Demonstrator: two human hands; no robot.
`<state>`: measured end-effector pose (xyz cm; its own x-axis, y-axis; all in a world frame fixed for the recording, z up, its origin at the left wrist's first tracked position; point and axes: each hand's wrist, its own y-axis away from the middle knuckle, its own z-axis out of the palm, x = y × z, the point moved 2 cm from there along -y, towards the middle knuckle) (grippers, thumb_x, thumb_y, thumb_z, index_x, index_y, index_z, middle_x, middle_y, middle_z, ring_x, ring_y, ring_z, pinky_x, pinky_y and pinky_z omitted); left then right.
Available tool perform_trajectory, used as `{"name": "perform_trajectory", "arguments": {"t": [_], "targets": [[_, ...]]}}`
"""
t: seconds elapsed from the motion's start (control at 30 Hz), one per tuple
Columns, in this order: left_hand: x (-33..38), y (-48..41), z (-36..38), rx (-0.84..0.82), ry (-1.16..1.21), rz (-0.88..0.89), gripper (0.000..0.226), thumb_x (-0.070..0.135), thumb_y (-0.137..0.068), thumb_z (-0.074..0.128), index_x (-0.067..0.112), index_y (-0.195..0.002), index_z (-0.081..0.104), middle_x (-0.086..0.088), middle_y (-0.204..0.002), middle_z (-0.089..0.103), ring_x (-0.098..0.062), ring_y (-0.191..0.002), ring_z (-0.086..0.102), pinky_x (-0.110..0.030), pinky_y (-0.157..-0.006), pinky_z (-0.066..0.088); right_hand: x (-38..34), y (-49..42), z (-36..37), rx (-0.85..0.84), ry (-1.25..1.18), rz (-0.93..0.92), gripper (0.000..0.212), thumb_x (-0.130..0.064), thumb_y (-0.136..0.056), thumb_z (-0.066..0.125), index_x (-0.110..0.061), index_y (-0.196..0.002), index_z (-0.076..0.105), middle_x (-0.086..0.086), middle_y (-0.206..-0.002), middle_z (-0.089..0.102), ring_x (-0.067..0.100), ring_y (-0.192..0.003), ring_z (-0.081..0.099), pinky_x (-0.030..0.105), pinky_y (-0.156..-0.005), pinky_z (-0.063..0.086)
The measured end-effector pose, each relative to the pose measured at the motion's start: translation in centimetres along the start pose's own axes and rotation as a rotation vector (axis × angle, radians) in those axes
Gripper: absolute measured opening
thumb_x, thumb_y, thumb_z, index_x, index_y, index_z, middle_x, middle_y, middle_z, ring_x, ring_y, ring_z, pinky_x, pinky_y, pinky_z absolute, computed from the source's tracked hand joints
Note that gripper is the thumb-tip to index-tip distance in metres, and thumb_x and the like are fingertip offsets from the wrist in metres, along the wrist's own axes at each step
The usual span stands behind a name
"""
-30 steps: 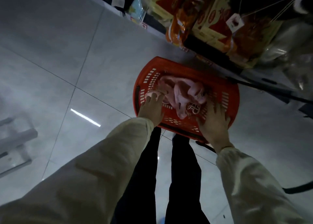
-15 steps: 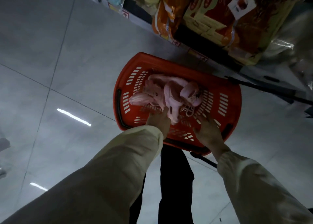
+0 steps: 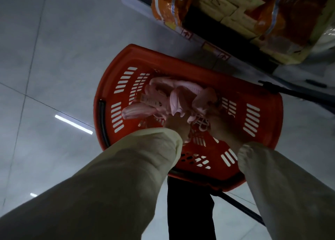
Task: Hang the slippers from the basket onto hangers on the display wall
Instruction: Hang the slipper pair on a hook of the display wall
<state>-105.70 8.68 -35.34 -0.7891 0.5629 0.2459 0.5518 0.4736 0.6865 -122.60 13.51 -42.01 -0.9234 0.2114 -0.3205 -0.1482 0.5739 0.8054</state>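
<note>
In the red basket (image 3: 137, 52) on the floor (image 3: 54, 62), a heap of pink slippers (image 3: 181, 94) lies across the middle. Its long axis runs from the lower left to the upper right of the basket's bed. The coming move is, I judge, a pick out of this heap, and it turns on how the heap lies to the two hands: directly ahead of both, away from the body.

The left hand (image 3: 178, 126) is the nearer. It meets the near edge of the heap about midway along, and its fingertips are lost under pink material, so I cannot tell whether it grips a slipper or only touches one. The right hand (image 3: 224, 130) is just beside the heap's right end, next to a white plastic piece (image 3: 202, 124) (perhaps a hanger hook). It sits in deep shadow, so I cannot tell whether it grasps anything.

By count there is one basket, two hands and one printed tag (image 3: 149, 100) on the heap's left part. The slippers overlap too much for a sure count: one lies clear at the left end, and there seem to be at least three more folded together. Beyond the basket runs a low shelf (image 3: 186, 33) of orange packets (image 3: 166, 5). No display wall is in view.
</note>
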Motion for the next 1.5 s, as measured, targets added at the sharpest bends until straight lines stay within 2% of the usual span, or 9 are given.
{"name": "perform_trajectory", "arguments": {"t": [0.13,0.37,0.63,0.8,0.93,1.07,1.23,1.37,1.5], "targets": [[-0.4,0.8,-0.3,-0.286,0.024,0.042,0.043,0.025,-0.096,0.055,0.008,-0.136,0.056,-0.013,-0.157,0.026,-0.036,-0.140,0.032,-0.048,-0.105,0.038,-1.6,0.5,-0.4,-0.034,-0.026,0.053,0.059,-0.014,-0.097,0.055,-0.019,-0.152,0.035,-0.002,-0.165,0.016,0.031,-0.144,0.031,0.044,-0.110,0.039],[-0.1,5.9,-3.3,-0.317,0.000,0.055,0.044,0.010,-0.093,0.053,0.011,-0.137,0.055,-0.018,-0.164,0.009,-0.046,-0.141,0.029,-0.054,-0.106,0.041,-5.6,5.6,-2.0,-0.088,-0.091,0.137,0.059,-0.021,-0.094,0.059,-0.024,-0.149,0.039,-0.003,-0.166,0.012,0.027,-0.141,0.038,0.042,-0.107,0.042],[3.3,12.0,-4.7,-0.189,0.011,0.071,0.048,0.019,-0.089,0.059,0.004,-0.135,0.056,-0.026,-0.158,0.015,-0.050,-0.137,0.028,-0.059,-0.110,0.031,-10.1,10.5,-1.2,-0.064,-0.078,0.068,0.074,-0.048,-0.080,0.017,-0.011,-0.130,0.057,0.009,-0.131,0.056,0.030,-0.128,0.050,0.040,-0.109,0.036],[4.5,15.8,-5.2,-0.099,0.080,0.052,0.050,0.028,-0.082,0.063,0.007,-0.127,0.063,-0.024,-0.150,0.035,-0.044,-0.134,0.033,-0.060,-0.112,0.027,-14.0,14.7,-4.5,0.078,-0.367,0.136,0.042,-0.010,-0.080,0.071,0.003,-0.118,0.064,0.023,-0.121,0.065,0.038,-0.117,0.057,0.044,-0.106,0.040],[4.8,19.0,-7.0,-0.108,0.039,0.059,0.036,0.027,-0.060,0.077,0.015,-0.094,0.075,-0.017,-0.120,0.061,-0.042,-0.112,0.052,-0.062,-0.103,0.040,-14.0,16.5,-4.0,0.126,-0.580,0.284,0.038,-0.012,-0.084,0.066,-0.006,-0.121,0.064,0.013,-0.120,0.067,0.030,-0.115,0.060,0.032,-0.102,0.041],[4.9,20.2,-6.7,-0.106,0.036,0.075,0.048,0.003,-0.078,0.053,0.004,-0.126,0.052,-0.024,-0.140,0.040,-0.043,-0.134,0.034,-0.053,-0.116,0.024,-12.7,17.5,-3.7,0.097,-0.662,0.300,0.065,-0.054,-0.069,0.052,-0.022,-0.125,0.060,-0.002,-0.118,0.069,0.020,-0.111,0.063,0.038,-0.100,0.049],[5.1,22.5,-9.2,-0.180,0.084,0.075,0.063,-0.008,-0.075,0.047,0.006,-0.136,0.042,-0.025,-0.151,0.025,-0.041,-0.135,0.037,-0.047,-0.109,0.035,-11.4,18.2,-5.2,0.136,-0.585,0.301,0.062,-0.026,-0.079,0.048,-0.018,-0.140,0.049,0.010,-0.130,0.060,0.031,-0.121,0.055,0.041,-0.101,0.046],[5.5,24.8,-11.3,0.162,0.132,0.177,0.052,-0.001,-0.059,0.033,0.016,-0.091,0.069,-0.016,-0.112,0.064,-0.033,-0.094,0.067,-0.038,-0.078,0.056,-11.2,17.6,-5.9,0.166,-0.484,0.224,0.057,-0.014,-0.091,0.058,-0.022,-0.145,0.043,0.010,-0.141,0.049,0.030,-0.128,0.048,0.036,-0.102,0.041],[5.8,27.0,-13.1,0.173,0.231,0.191,0.035,0.006,-0.049,0.080,0.021,-0.079,0.069,-0.009,-0.103,0.067,-0.027,-0.088,0.070,-0.037,-0.075,0.059,-12.4,17.6,-7.0,0.156,-0.458,0.143,0.062,-0.009,-0.090,0.059,-0.025,-0.147,0.042,0.009,-0.144,0.047,0.029,-0.131,0.046,0.039,-0.107,0.041]]}}
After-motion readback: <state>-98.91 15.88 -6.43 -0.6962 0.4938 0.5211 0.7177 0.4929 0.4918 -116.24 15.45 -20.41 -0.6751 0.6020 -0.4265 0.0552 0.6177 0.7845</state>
